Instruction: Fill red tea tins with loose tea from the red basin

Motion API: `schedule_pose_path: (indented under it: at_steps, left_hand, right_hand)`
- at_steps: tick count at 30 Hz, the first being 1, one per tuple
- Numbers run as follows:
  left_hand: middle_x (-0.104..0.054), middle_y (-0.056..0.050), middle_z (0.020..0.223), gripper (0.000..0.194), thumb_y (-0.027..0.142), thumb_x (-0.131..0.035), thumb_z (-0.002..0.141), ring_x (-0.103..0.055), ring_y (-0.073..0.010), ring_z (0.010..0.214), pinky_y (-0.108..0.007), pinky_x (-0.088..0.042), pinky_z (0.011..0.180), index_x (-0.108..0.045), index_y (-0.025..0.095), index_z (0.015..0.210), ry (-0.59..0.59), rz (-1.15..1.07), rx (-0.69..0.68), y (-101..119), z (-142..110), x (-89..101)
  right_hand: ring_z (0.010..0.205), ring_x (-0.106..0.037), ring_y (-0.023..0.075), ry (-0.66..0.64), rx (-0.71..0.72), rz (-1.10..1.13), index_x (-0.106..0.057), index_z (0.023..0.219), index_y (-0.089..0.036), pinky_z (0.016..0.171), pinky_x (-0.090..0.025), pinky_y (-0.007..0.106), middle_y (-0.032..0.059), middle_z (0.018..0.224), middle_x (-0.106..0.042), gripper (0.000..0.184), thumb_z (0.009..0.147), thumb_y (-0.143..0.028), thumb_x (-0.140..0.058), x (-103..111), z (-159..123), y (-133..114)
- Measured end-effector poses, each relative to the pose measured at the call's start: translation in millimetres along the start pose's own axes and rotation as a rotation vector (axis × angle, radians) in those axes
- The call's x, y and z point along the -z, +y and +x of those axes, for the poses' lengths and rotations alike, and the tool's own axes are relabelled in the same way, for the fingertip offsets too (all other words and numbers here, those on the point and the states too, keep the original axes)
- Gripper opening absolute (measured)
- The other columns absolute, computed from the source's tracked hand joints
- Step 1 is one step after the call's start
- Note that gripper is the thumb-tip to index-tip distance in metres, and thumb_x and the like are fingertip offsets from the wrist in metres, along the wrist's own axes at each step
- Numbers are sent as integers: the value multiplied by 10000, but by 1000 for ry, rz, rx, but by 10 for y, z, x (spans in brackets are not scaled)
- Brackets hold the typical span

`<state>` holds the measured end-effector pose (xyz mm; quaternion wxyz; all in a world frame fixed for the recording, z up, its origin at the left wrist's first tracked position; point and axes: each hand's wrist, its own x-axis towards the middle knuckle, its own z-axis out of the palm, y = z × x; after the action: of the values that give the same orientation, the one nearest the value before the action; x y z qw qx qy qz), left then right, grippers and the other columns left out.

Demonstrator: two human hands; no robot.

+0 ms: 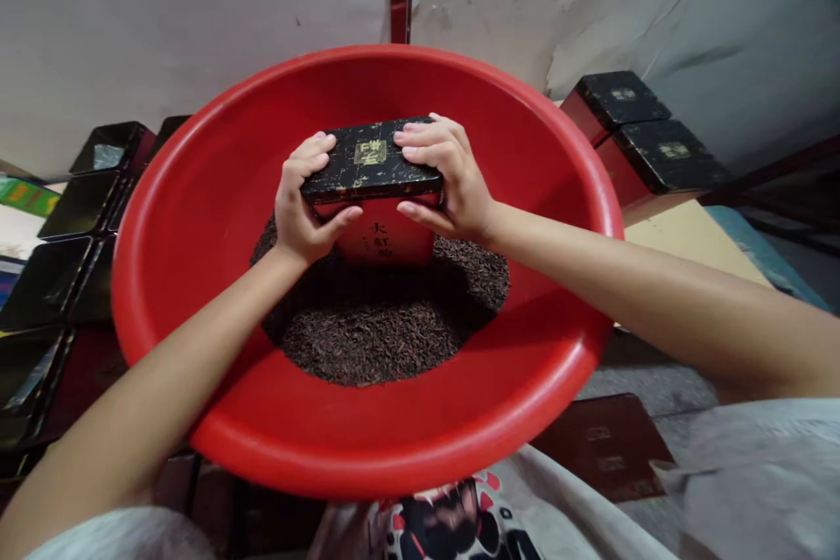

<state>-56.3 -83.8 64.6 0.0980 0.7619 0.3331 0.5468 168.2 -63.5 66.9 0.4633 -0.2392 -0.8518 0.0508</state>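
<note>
You've got your left hand (298, 206) and right hand (458, 179) both clamped on the red tin (400, 232), black lid (371, 172) up, inside that big red basin (381, 429); can't tell if it's touching the tea leaves (374, 337).

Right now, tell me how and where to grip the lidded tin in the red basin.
Grip the lidded tin by its opposite ends, coming from left and right, with thumbs on the front below the lid and fingers over the top, as the left hand and right hand do. Its boxy shape, lid up, probably suits this; its base faces dark leaves.
</note>
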Motion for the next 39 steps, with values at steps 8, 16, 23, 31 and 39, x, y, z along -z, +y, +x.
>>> schedule_pose_path:
  at_steps: [8,16,23,31,39]
  left_hand:
    - [-510,-89,1255,608,620,-614,654,-393,-280,1273,-457,-266,1077,-445,256,1111,-21,71,113,72,97,-13]
    - [-546,-101,1206,499,553,-620,698,-460,-245,1214,-431,-316,1045,-488,230,1055,45,26,39,60,70,-27]
    - [-637,-58,951,431,597,-453,801,-560,-222,1039,-412,-354,1000,-607,194,785,227,-234,278,205,202,-74]
    - [-607,-20,1099,372,211,-662,635,-488,-233,1180,-374,-366,1023,-588,238,999,40,-449,647,119,352,140]
    - [-675,-79,813,389,496,-418,831,-600,-296,1020,-473,-476,909,-611,159,820,-57,-726,1035,195,385,77]
  right_hand:
    - [1248,-389,261,145,29,17,-426,1154,-290,1035,-271,565,46,1234,-467,480,791,-604,-448,-126,-1,43]
    - [1211,-409,261,181,50,63,-442,1108,-297,1044,-248,575,44,1187,-482,462,755,-581,-532,-150,-42,-7]
    - [1189,-411,288,167,-119,154,-470,1043,-261,1042,-239,564,69,1134,-498,574,668,-692,-531,-165,-58,-65]
    - [1243,-384,221,276,-711,597,-461,1107,-226,1054,-299,429,57,1267,-454,580,722,-660,-431,-79,213,-219]
    - [1039,-560,195,74,-885,1072,-571,1007,-199,989,-392,398,18,970,-647,584,716,-685,-430,-46,290,-289]
